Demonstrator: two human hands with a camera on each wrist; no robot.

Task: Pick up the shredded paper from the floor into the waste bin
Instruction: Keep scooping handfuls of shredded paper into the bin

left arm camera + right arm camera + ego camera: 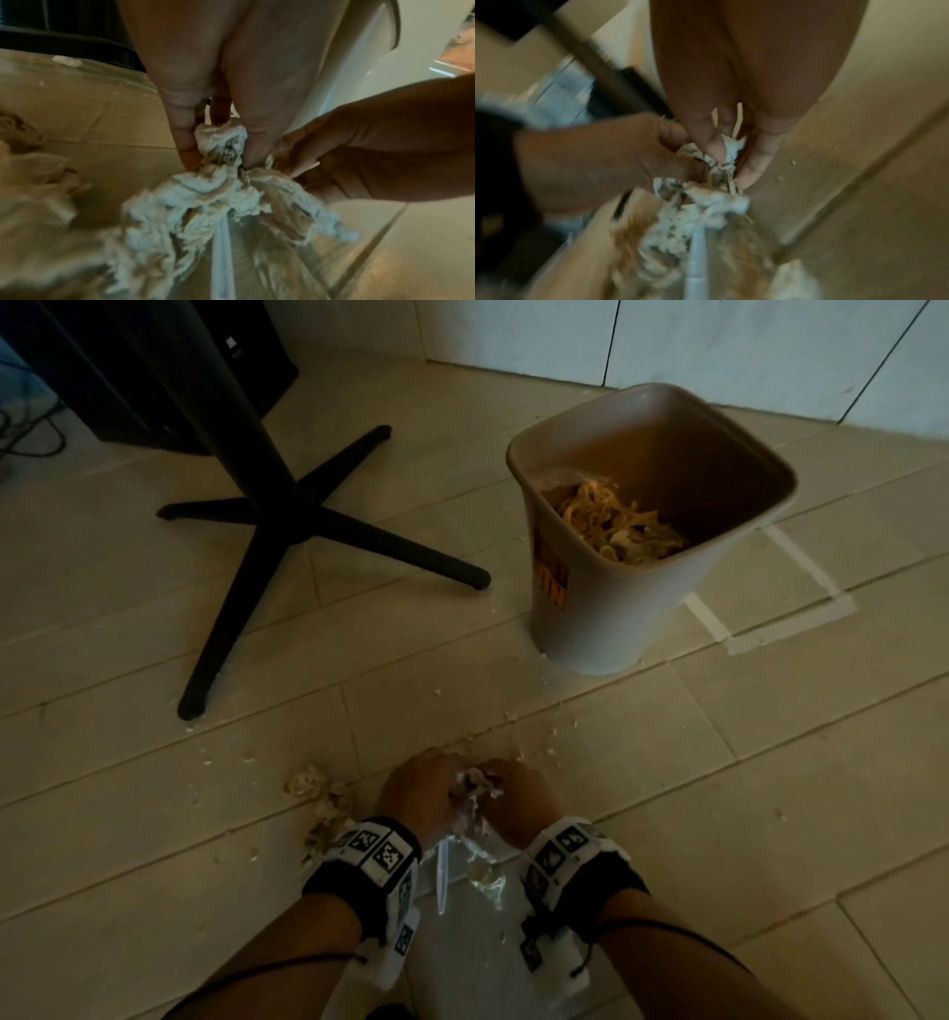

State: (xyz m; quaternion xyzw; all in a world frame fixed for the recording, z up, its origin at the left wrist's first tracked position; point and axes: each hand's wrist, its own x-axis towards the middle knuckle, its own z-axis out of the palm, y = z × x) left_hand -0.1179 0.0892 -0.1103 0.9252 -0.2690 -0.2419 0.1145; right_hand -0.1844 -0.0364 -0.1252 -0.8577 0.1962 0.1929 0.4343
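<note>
Both hands meet low over the tiled floor and pinch one clump of shredded paper (475,783) between them. My left hand (429,788) holds it from the left, my right hand (518,791) from the right. In the left wrist view the left hand (221,146) has finger and thumb on either side of the shredded paper (213,194). The right wrist view shows the right hand (731,156) pinching the same strips (731,146). The beige waste bin (606,629) stands upright far right, with shredded paper (616,521) inside. More shreds (313,785) lie left of my left hand.
A white flat sheet-like thing (472,942) with a ridge lies under my wrists. A black cross-shaped table base (308,521) stands at the far left, with a black box (154,367) behind it. Small scraps (552,729) dot the floor. White tape lines (770,629) mark the floor beside the bin.
</note>
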